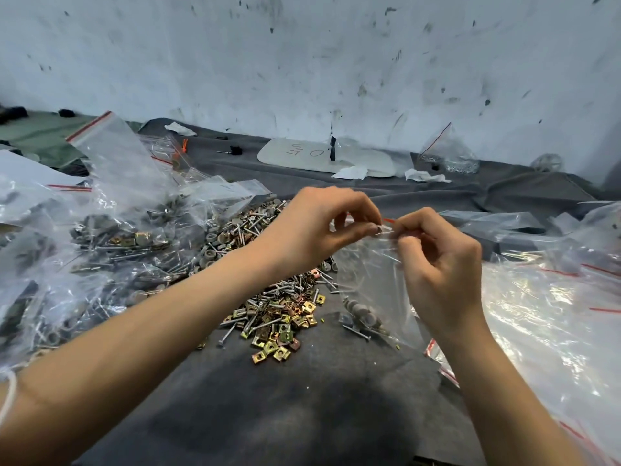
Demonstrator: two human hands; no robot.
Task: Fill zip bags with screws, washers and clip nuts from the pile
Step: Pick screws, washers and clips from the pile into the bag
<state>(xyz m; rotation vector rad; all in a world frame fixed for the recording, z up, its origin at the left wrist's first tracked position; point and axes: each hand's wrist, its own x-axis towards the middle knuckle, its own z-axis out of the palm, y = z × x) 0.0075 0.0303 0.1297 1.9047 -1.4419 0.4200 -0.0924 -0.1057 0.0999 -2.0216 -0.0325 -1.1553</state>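
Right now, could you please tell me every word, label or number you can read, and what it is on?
"O", handwritten in dark marker on the white rounded board by the wall.
Scribble beside it on that board: too blurred to read.
No print visible on the clear plastic zip bags with red strips.

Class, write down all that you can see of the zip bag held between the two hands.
The zip bag is of clear, crinkled plastic, with a red line along its mouth. It hangs upright, and its lower end seems to rest on the grey cloth beside the pile. A few screws and grey washers lie at its bottom. The left hand and right hand pinch its top edge.
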